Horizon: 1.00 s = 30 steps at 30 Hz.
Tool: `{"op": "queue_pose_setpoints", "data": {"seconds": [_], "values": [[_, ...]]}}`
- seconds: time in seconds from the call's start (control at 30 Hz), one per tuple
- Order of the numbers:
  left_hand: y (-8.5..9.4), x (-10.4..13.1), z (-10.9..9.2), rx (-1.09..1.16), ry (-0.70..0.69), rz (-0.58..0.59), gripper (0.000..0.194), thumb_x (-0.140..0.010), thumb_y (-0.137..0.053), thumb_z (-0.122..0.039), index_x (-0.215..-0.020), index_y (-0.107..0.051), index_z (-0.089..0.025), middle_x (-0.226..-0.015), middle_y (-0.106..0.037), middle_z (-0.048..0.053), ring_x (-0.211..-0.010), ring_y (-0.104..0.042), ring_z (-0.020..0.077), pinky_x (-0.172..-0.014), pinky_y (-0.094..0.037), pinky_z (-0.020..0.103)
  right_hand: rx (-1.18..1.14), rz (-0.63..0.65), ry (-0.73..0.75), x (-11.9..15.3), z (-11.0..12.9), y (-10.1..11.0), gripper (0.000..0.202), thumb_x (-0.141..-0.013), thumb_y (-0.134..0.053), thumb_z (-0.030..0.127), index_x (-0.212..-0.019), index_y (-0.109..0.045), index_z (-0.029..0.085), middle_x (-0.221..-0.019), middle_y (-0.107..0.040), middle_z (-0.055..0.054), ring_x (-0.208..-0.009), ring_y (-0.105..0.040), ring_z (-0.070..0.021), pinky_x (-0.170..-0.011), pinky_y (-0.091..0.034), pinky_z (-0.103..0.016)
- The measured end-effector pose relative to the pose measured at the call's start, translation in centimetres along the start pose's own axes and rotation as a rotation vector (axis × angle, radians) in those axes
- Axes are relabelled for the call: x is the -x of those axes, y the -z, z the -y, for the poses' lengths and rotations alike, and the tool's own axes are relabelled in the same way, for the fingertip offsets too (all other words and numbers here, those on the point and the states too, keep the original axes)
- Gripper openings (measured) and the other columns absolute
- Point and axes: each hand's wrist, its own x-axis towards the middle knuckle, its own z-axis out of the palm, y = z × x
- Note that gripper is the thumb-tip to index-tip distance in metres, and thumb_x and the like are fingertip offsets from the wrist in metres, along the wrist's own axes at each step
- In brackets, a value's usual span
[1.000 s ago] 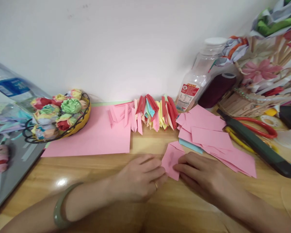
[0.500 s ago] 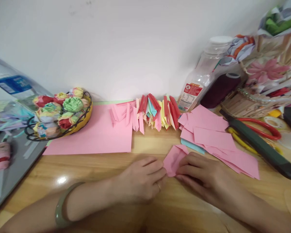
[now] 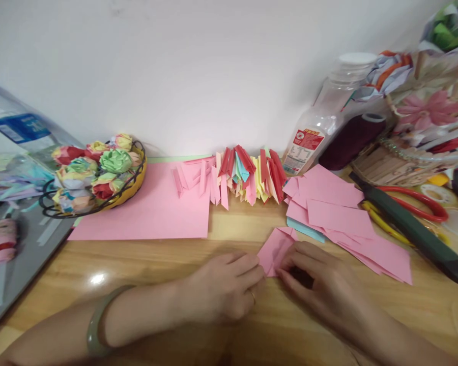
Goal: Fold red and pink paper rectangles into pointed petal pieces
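Note:
Between my hands, low on the wooden table, is a small pink paper (image 3: 275, 249) with folded edges. My left hand (image 3: 229, 284) has its fingers closed on the paper's left edge; a ring is on one finger and a green bangle (image 3: 96, 325) circles the wrist. On the other side, my right hand (image 3: 316, 279) pinches the paper's right edge between thumb and fingers. Just beyond, to the right, lies a loose pile of pink paper rectangles (image 3: 339, 218) with a blue sheet beneath. A row of folded paper pieces (image 3: 248, 175) in red, yellow, pink and blue stands behind.
Larger pink sheets (image 3: 148, 218) lie at left under a basket (image 3: 139, 173) of paper flowers. A clear bottle (image 3: 309, 132), a dark thread spool (image 3: 353, 142) and red-handled scissors (image 3: 416, 201) stand or lie right. A grey board (image 3: 30, 264) holds a glue gun at far left.
My right thumb has drawn slightly away from the fingers, opening a gap in the hand. The folded paper stays in nearly the same place; the view has shifted a little.

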Motion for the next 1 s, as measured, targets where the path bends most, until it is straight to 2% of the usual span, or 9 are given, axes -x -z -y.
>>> {"op": "queue_pose_setpoints", "data": {"seconds": [0.2, 0.33, 0.43, 0.5, 0.6, 0.7, 0.8, 0.87, 1.0], "values": [[0.3, -0.1, 0.1, -0.020, -0.011, 0.016, 0.016, -0.088, -0.047, -0.013, -0.076, -0.059, -0.014, -0.082, -0.057, 0.005, -0.079, -0.050, 0.0160, -0.063, -0.044, 0.027, 0.019, -0.021, -0.014, 0.0, 0.2, 0.0, 0.017, -0.082, -0.048, 0.016, -0.066, -0.054, 0.019, -0.070, -0.056, -0.002, -0.064, -0.052, -0.0158, -0.056, -0.037, -0.028], [0.5, -0.3, 0.1, -0.033, -0.005, -0.028, 0.015, -0.088, -0.044, -0.012, -0.087, -0.059, -0.011, -0.083, -0.059, 0.006, -0.078, -0.052, 0.0168, -0.064, -0.045, 0.029, 0.046, -0.014, -0.019, -0.1, 0.2, 0.0, 0.016, -0.082, -0.048, 0.017, -0.067, -0.054, 0.019, -0.071, -0.057, -0.002, -0.064, -0.052, -0.0157, -0.057, -0.038, -0.028], [0.2, -0.5, 0.0, -0.041, 0.031, -0.043, 0.018, -0.089, -0.044, -0.014, -0.103, -0.056, -0.012, -0.086, -0.060, 0.004, -0.078, -0.053, 0.0167, -0.064, -0.046, 0.029, 0.087, 0.002, -0.007, -0.1, 0.2, -0.1, 0.015, -0.082, -0.047, 0.018, -0.070, -0.055, 0.019, -0.073, -0.057, -0.003, -0.067, -0.053, -0.0161, -0.059, -0.040, -0.028], [-0.1, -0.5, -0.1, -0.033, 0.081, -0.039, 0.015, -0.090, -0.045, -0.015, -0.101, -0.055, -0.014, -0.086, -0.059, 0.003, -0.077, -0.053, 0.0155, -0.067, -0.046, 0.029, 0.114, 0.023, 0.017, -0.1, 0.2, 0.1, 0.013, -0.084, -0.047, 0.019, -0.073, -0.055, 0.019, -0.075, -0.057, -0.004, -0.068, -0.053, -0.0160, -0.059, -0.041, -0.027], [-0.2, -0.6, -0.1, 0.029, 0.108, -0.039, 0.012, -0.090, -0.044, -0.015, -0.088, -0.056, -0.014, -0.084, -0.059, 0.003, -0.076, -0.053, 0.0136, -0.069, -0.045, 0.027, 0.139, 0.089, 0.098, -0.2, -0.1, 0.8, 0.014, -0.087, -0.043, 0.017, -0.077, -0.054, 0.019, -0.080, -0.056, -0.004, -0.067, -0.051, -0.0141, -0.055, -0.039, -0.025], [0.1, -0.8, 0.1, 0.083, 0.095, -0.080, 0.012, -0.090, -0.045, -0.014, -0.085, -0.056, -0.014, -0.080, -0.058, 0.001, -0.075, -0.053, 0.0115, -0.068, -0.045, 0.025, 0.181, 0.188, 0.243, -0.5, -0.8, 1.8, 0.019, -0.089, -0.040, 0.014, -0.082, -0.056, 0.020, -0.086, -0.056, -0.004, -0.070, -0.052, -0.0139, -0.058, -0.040, -0.026], [0.3, -1.0, 0.3, 0.064, 0.082, -0.095, 0.013, -0.090, -0.046, -0.015, -0.080, -0.056, -0.015, -0.075, -0.057, -0.001, -0.071, -0.052, 0.0111, -0.068, -0.044, 0.025, 0.255, 0.178, 0.472, -0.5, -1.3, 2.6, 0.022, -0.092, -0.038, 0.016, -0.094, -0.059, 0.021, -0.083, -0.060, -0.004, -0.079, -0.054, -0.0176, -0.066, -0.042, -0.031], [0.3, -0.9, 0.5, 0.030, 0.054, -0.088, 0.013, -0.089, -0.047, -0.014, -0.079, -0.056, -0.015, -0.074, -0.056, -0.001, -0.073, -0.052, 0.0121, -0.069, -0.044, 0.026, 0.308, 0.135, 0.581, -0.4, -1.3, 2.8, 0.025, -0.093, -0.035, 0.017, -0.097, -0.060, 0.019, -0.079, -0.061, -0.005, -0.078, -0.054, -0.0192, -0.066, -0.042, -0.034], [0.5, -0.8, 0.8, -0.092, 0.010, -0.067, 0.010, -0.089, -0.049, -0.016, -0.088, -0.058, -0.013, -0.082, -0.059, 0.002, -0.080, -0.052, 0.0157, -0.075, -0.044, 0.032, 0.311, 0.132, 0.592, 0.0, -0.3, 2.7, 0.027, -0.090, -0.037, 0.016, -0.102, -0.061, 0.015, -0.083, -0.064, -0.007, -0.079, -0.055, -0.0201, -0.073, -0.043, -0.037]]}}
